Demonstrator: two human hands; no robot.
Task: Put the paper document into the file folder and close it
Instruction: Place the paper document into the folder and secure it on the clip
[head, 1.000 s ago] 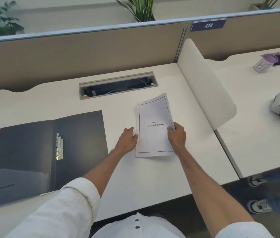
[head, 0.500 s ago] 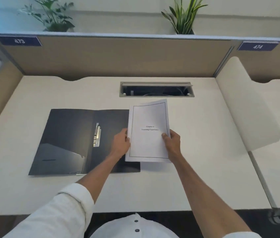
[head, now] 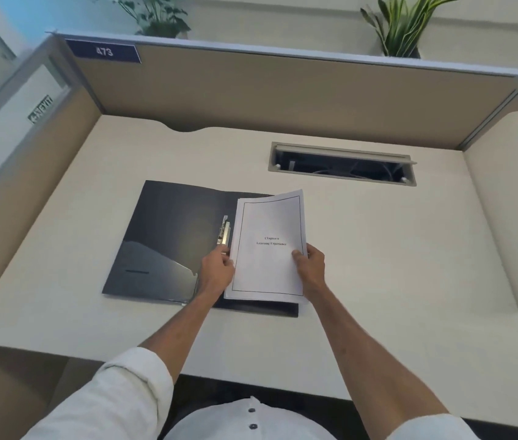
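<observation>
A dark grey file folder [head: 168,239] lies open flat on the pale desk [head: 394,265]. Its metal clip [head: 224,233] runs along the spine. The white paper document [head: 267,249], a thin stack with a framed title page, covers most of the folder's right half. My left hand [head: 218,269] grips the document's left edge near the clip's lower end. My right hand [head: 310,265] grips its right edge, thumb on top. The document's far end is lifted slightly.
An open cable tray slot [head: 343,163] is set into the desk behind the document. Brown partition walls [head: 283,93] close the back and left. A rounded white divider [head: 511,211] stands at the right. Plants sit above the partition.
Both hands have carried the document leftward from the bare desk onto the folder's right half. The camera has turned left with it.
</observation>
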